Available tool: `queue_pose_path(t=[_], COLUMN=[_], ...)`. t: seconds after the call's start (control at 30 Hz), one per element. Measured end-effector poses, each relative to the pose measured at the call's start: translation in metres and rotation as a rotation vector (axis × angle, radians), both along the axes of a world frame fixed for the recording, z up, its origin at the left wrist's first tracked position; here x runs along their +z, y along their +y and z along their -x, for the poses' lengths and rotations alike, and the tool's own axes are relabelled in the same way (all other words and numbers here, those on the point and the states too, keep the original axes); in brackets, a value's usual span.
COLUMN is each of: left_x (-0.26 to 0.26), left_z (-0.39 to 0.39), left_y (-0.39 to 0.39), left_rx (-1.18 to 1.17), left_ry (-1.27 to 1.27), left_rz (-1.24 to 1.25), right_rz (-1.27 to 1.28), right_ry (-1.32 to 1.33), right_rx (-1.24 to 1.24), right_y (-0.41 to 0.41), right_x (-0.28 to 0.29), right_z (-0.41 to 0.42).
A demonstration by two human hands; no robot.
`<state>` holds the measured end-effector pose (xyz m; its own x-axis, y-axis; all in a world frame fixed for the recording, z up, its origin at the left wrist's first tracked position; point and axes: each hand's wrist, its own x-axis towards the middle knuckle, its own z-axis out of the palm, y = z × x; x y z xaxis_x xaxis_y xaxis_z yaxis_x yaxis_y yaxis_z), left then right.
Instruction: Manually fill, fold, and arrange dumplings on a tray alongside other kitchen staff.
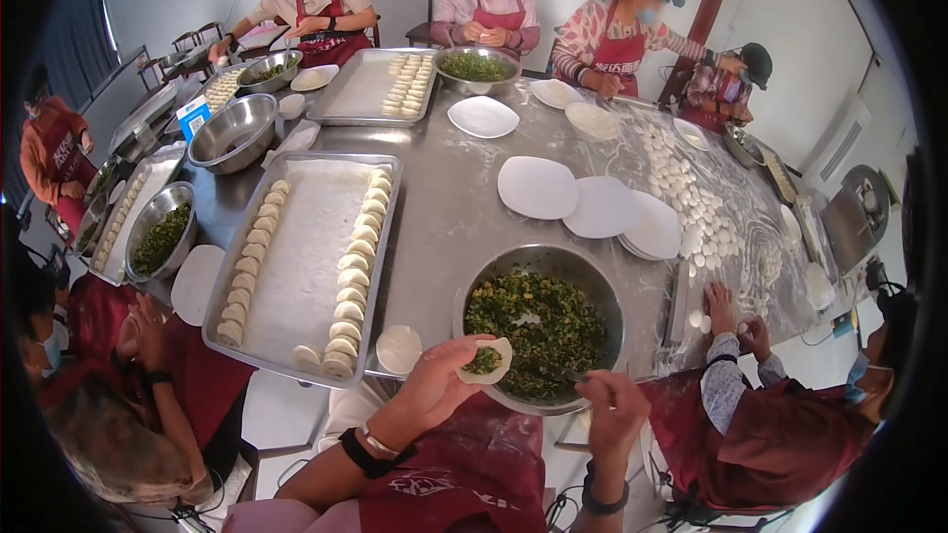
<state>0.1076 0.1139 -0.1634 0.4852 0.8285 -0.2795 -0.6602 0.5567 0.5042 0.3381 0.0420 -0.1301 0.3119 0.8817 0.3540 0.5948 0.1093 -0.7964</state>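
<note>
My left hand (442,377) holds a round dumpling wrapper (503,364) with a mound of chopped green and yellow filling (485,361) on it. The wrapper lies flat and unfolded at the near left rim of a steel mixing bowl (616,289). In my right hand (616,403) is the handle of a spoon (561,371), whose far end is in the greens filling (541,318) and hard to make out. Left of the bowl, a large metal tray (300,274) carries two rows of folded dumplings (355,266). One round wrapper (398,349) rests between tray and bowl.
White square plates (538,188) sit behind the bowl, some stacked. Dough pieces (689,203) cover the floured right side of the steel table (444,200). A co-worker's hands (720,311) press there, close on my right. Another person (133,385) sits at my left. More people work across the table.
</note>
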Motion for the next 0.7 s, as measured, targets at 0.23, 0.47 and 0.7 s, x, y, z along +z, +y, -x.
queue_pose_path(t=[0.23, 0.47, 0.7], left_x=[0.008, 0.014, 0.025], left_z=[-0.006, -0.006, -0.008], left_y=[-0.004, -0.013, -0.027], left_rx=[-0.052, -0.095, -0.158], left_ry=[0.001, 0.011, -0.008], left_rz=[0.012, 0.005, 0.033], right_rz=[0.0, -0.205, -0.357], right_ry=[-0.516, -0.303, -0.254], right_rx=[0.338, 0.319, 0.334], right_y=[-0.01, -0.003, 0.005], right_x=[-0.03, 0.008, -0.006], right_z=[0.036, 0.045, 0.053])
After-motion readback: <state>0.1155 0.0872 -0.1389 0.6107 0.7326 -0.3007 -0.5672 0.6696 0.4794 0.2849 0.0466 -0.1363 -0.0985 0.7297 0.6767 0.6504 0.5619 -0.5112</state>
